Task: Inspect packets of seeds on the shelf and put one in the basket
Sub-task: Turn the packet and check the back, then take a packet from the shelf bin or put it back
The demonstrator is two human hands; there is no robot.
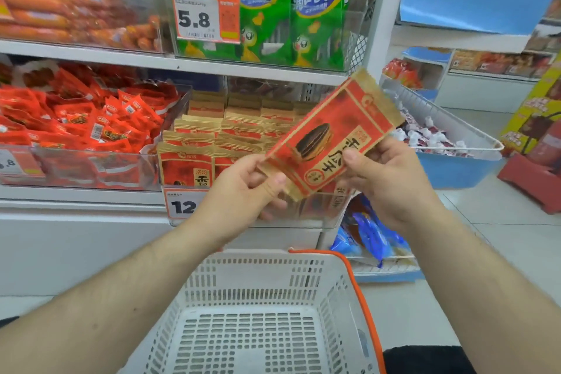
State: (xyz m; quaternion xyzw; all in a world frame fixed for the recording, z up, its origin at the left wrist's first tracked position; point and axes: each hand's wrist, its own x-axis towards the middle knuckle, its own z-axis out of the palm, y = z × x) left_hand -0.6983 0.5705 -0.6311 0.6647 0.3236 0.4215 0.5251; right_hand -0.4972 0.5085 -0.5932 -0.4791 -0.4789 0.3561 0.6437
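Hands, left and right, pinch tilted seed packet above basket.

Just one wide-angle cam worn on the head, looking forward and down. It's close up on the white metal store shelf straight ahead, with the white slotted plastic basket right underneath, near the bottom edge.

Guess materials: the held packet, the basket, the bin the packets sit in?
Packet: looks like matte kraft-style paper, tan edges, red print; any inner lining can't be seen. Basket: moulded white plastic, slotted walls, orange rim. Bin: clear rigid plastic, probably acrylic; the packets behind show through it.
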